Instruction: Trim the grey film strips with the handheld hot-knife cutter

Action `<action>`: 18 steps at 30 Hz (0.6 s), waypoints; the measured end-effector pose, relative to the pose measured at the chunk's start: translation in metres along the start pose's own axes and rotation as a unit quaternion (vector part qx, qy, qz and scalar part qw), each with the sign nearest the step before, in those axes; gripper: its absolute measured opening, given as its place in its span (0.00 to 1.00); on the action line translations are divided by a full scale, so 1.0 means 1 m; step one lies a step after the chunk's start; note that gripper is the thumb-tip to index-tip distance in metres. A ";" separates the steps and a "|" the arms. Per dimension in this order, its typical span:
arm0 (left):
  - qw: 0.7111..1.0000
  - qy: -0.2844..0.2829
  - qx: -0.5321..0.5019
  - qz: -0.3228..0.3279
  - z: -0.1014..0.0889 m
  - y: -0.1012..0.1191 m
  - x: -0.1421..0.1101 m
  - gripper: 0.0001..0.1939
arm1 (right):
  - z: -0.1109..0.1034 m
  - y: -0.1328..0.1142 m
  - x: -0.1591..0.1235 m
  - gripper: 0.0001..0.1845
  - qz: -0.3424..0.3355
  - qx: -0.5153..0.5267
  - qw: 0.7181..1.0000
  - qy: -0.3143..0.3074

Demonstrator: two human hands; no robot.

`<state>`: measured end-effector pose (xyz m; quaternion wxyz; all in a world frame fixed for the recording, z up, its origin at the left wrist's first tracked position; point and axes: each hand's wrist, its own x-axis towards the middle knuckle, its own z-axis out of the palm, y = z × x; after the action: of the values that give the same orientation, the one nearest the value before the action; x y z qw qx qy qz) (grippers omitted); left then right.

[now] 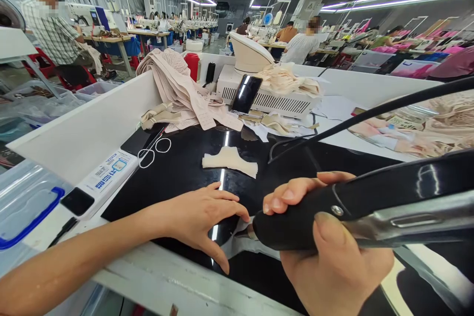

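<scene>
My right hand (pixel 333 261) is wrapped around the handle of a black corded hand tool (pixel 296 227) with a metal lever along its side. The tool's narrow tip points left, down at the shiny black work surface (pixel 177 182). A thin whitish piece (pixel 231 248) lies under the tip, partly covered by the tool. Close to that tip is my left hand (pixel 202 215), fingers spread and palm down, with fingertips at the edge of the whitish piece. Beyond the hands lies a cream fabric piece (pixel 231 159) with a raised middle.
Scissors (pixel 148 153) with white handles and a white box (pixel 107 180) lie at the left. Beige fabric strips (pixel 181 86), a phone (pixel 246 94) and a vented machine (pixel 285 103) stand behind. A black cable (pixel 370 118) arches across the right. Other people sit farther off.
</scene>
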<state>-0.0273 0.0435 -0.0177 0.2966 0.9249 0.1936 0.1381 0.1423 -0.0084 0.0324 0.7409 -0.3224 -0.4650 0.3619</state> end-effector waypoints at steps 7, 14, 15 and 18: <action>1.000 -0.003 -0.002 -0.005 -0.003 0.004 0.003 0.36 | 0.000 -0.006 -0.009 0.20 0.017 0.019 0.998 -0.057; 1.000 0.006 0.000 0.006 -0.003 0.005 0.000 0.31 | 0.003 -0.005 -0.009 0.19 0.010 0.007 0.998 -0.058; 1.000 0.010 0.007 0.014 -0.003 0.004 -0.002 0.28 | 0.003 -0.005 -0.007 0.19 0.006 0.012 0.999 -0.050; 0.998 0.017 0.047 0.038 -0.005 0.000 -0.007 0.16 | 0.001 -0.011 0.002 0.21 -0.006 0.016 1.000 -0.012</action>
<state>-0.0358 0.0432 -0.0150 0.2435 0.9421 0.1697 0.1558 0.1450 -0.0127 0.0423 0.7426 -0.3034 -0.4695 0.3688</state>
